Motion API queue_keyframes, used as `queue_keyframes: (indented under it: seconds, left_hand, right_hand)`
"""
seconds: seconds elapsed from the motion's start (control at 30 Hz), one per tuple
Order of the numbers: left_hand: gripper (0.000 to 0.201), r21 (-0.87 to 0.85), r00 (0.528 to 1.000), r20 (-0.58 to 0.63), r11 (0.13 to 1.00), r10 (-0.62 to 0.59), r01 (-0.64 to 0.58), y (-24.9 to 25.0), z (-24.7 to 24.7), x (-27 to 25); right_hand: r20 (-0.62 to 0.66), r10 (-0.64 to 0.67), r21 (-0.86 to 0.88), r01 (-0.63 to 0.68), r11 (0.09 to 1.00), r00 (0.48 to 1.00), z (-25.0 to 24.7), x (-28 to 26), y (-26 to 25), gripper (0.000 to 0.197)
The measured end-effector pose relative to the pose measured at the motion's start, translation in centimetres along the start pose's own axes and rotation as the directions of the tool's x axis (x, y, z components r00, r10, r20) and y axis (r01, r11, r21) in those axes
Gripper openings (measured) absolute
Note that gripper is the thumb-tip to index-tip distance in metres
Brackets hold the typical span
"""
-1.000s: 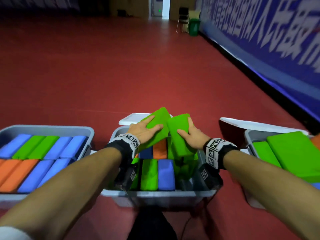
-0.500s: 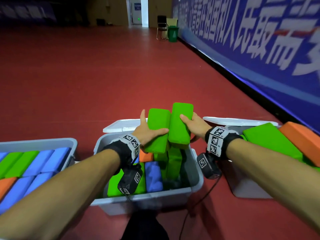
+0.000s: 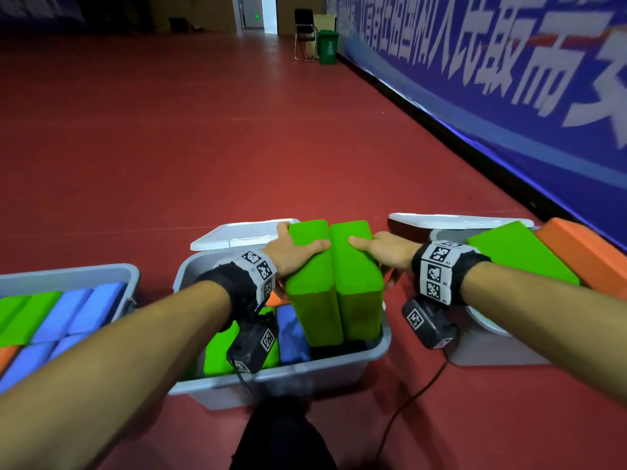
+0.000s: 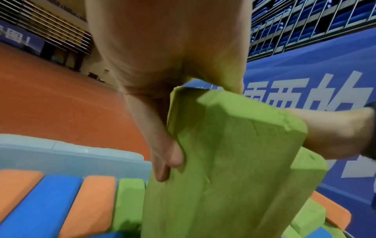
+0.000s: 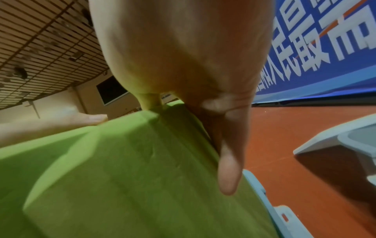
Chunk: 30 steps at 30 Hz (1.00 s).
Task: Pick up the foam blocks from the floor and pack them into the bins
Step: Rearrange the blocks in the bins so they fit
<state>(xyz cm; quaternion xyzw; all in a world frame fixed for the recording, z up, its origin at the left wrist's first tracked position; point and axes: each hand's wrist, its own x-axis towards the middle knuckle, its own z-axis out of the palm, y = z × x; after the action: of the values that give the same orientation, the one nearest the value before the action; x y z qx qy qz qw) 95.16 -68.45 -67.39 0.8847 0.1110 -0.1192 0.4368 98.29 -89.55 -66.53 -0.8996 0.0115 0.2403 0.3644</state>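
The left hand (image 3: 291,247) is gripping a green foam block (image 3: 314,283), thumb lying across its upper face and fingers wrapped along its outer side at nine o'clock. The right hand (image 3: 383,247) is gripping a second green foam block (image 3: 356,283) the same way, thumb on top, fingers curled down the side at three o'clock. The two blocks are standing nearly upright, pressed face to face between the hands, their lower ends dipping into the right part of the middle grey bin (image 3: 339,366). In the left wrist view the fingers (image 4: 164,154) are pinching the block's edge; in the right wrist view a fingertip (image 5: 228,175) is lying along the block's side.

Inside that bin, at seven o'clock from the held pair, a green block (image 3: 217,351) and a blue block (image 3: 291,337) are standing on edge side by side. A white lid (image 3: 237,234) is lying on the floor at twelve o'clock behind the bin. At nine o'clock a second grey bin (image 3: 68,274) is holding rows of green, blue and orange blocks. At three o'clock a third bin (image 3: 492,351) is carrying a large green block (image 3: 519,252) and an orange block (image 3: 583,249) tilted over its rim.
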Motion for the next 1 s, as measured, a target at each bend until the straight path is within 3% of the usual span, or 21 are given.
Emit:
queue_keyframes:
  seconds: [0.13,0.2,0.5,0.67,0.8,0.9,1.0]
  left_hand:
    - [0.097,0.005,0.998,0.035,0.999,-0.049,0.049,-2.8,2.5,0.2]
    - [0.095,0.005,0.999,0.029,0.999,-0.041,0.041,-3.7,3.3,0.5]
    - [0.104,0.058,0.997,0.055,0.997,-0.045,0.042,-2.0,4.6,3.1]
    - [0.096,0.045,0.996,0.064,0.997,-0.061,0.058,-2.5,5.1,4.3]
    - [0.11,0.057,0.993,0.072,0.995,-0.09,0.086,-5.8,8.3,3.0]
    - [0.11,0.064,0.991,0.09,0.994,-0.098,0.092,-7.2,8.5,3.7]
    - [0.132,0.231,0.975,0.2,0.971,-0.101,0.053,-7.0,7.5,6.5]
  right_hand:
    - [0.055,0.022,0.001,-0.023,1.0,0.998,2.9,1.3,2.6,0.057]
    - [0.022,-0.016,0.009,0.016,1.0,1.0,3.9,2.6,4.2,0.061]
    - [-0.026,-0.058,0.076,0.059,0.995,0.998,3.0,5.0,6.7,0.045]
    - [0.017,-0.066,0.115,0.064,0.991,0.998,2.8,5.6,6.4,0.036]
    - [0.118,-0.04,0.036,0.036,0.999,0.992,4.0,5.1,7.4,0.032]
    - [0.05,-0.089,0.001,0.089,0.996,0.995,5.4,5.4,8.2,0.036]
    - [-0.024,-0.155,-0.222,0.146,0.964,0.988,5.0,5.8,7.7,0.066]
